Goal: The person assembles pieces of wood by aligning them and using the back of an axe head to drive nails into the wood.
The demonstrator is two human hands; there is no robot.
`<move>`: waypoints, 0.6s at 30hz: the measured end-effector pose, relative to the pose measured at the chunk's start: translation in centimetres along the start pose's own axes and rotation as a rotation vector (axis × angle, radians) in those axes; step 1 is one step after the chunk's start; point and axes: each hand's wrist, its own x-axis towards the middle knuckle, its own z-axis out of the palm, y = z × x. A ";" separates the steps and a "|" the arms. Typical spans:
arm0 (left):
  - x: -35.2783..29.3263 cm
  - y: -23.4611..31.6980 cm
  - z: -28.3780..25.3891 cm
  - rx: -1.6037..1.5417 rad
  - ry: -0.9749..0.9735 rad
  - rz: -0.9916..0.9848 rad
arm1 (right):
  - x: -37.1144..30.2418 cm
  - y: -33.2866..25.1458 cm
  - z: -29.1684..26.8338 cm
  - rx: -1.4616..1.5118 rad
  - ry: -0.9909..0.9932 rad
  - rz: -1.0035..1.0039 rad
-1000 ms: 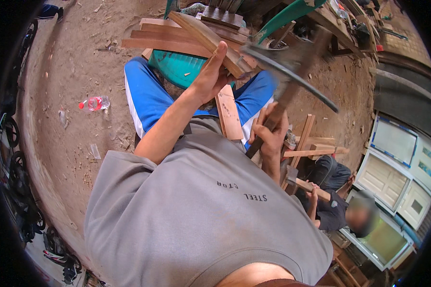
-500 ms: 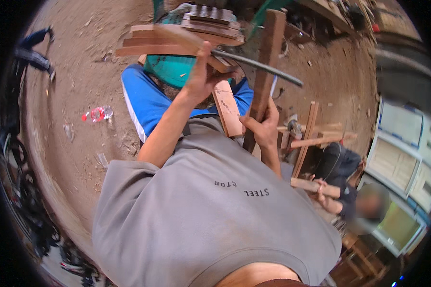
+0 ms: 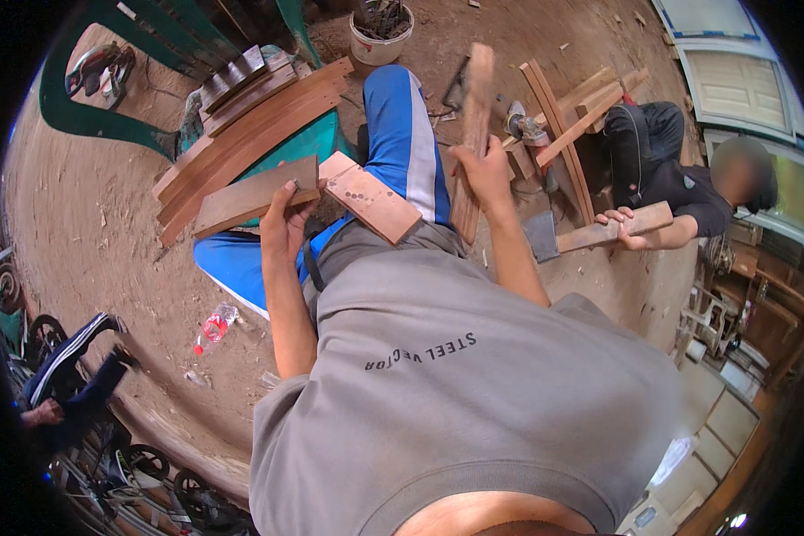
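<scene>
My left hand (image 3: 283, 228) grips the near side of a flat brown wooden board (image 3: 250, 195), its thumb on the edge. That board tilts above a green plastic chair seat (image 3: 317, 143). My right hand (image 3: 489, 176) is wrapped round a long, rough wooden bar (image 3: 476, 98), which stands up between my right leg and a co-worker's things. Between my hands, a paler wooden board (image 3: 371, 198) with dark spots and a line across it rests over my lap. Stacked wooden strips (image 3: 250, 134) lie on the chair, beyond the left-hand board.
At right a co-worker's hand (image 3: 630, 228) holds a thick wooden handle with a flat grey blade (image 3: 541, 237). Crossed timbers (image 3: 563, 134) and a power tool (image 3: 529, 129) lie nearby. A white bucket (image 3: 381, 40) stands beyond; a plastic bottle (image 3: 214, 329) lies at left.
The view has swung round. My left hand has lowered toward my lap and shows a flat board; the long dark rod that crossed before the bar is out of sight. My right hand keeps the bar.
</scene>
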 end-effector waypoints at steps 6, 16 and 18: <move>0.4 0.0 1.3 0.052 -0.019 -0.033 | 6.5 10.2 -2.9 -0.007 0.092 0.382; -0.8 0.2 1.2 0.191 0.017 -0.049 | 8.9 30.0 -2.5 -0.436 -0.048 0.624; -0.8 0.0 1.4 0.220 -0.003 -0.052 | 7.5 30.4 -2.3 -0.701 -0.041 0.567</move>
